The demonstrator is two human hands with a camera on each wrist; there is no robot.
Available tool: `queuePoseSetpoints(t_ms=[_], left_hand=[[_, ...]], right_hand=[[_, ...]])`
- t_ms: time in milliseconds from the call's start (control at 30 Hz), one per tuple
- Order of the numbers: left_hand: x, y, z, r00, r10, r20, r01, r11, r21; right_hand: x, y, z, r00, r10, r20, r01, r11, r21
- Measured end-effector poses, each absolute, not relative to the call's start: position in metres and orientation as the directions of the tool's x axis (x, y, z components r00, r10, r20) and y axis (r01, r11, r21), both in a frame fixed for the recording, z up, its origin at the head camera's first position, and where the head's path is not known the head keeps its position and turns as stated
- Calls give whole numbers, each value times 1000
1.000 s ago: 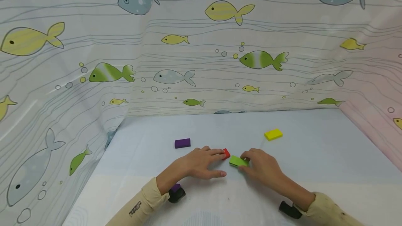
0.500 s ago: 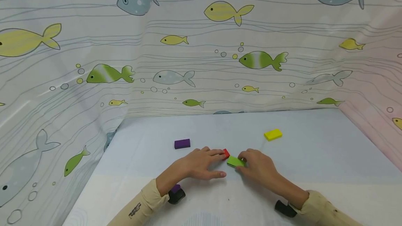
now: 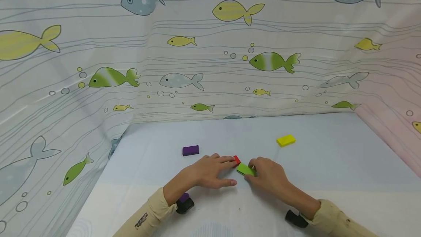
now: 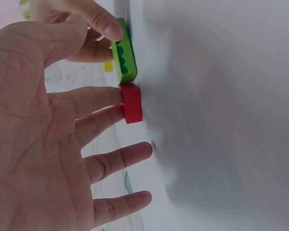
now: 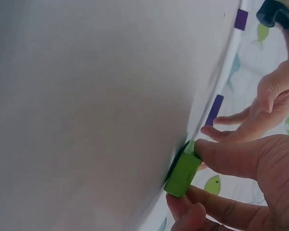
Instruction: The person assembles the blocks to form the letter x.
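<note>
R hand [image 3: 269, 173] has green block [image 3: 245, 169] pinched btwn thumb & fingers, approx. midway btwn L & R edges of surface [image 3: 329, 149]. L hand [image 3: 210, 173] not gripping: fingers straight & spread, two fingertips against red block [image 3: 236, 161], whose end meets green block's end per L wrist view. Yellow block [image 3: 285, 140] lies twd far edge, R of centre; purple block [image 3: 190, 150] also twd far edge, L side. 2nd purple block [image 3: 184, 197] nr L wrist, partly hidden, closer to L edge.
</note>
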State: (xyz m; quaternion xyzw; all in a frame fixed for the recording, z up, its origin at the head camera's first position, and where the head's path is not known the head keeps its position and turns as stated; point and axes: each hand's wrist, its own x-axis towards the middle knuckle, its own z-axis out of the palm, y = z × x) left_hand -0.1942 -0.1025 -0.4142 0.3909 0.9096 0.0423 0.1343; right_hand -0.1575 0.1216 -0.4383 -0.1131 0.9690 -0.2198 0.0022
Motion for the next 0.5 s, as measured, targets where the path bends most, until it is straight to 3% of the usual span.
queuePoseSetpoints(t_ms=[500], left_hand=[[-195,-103,-414,-657,724,-212,702,689,181]], right_hand=[[-157,113,-433,-967,-246,60,-249,879,-406]])
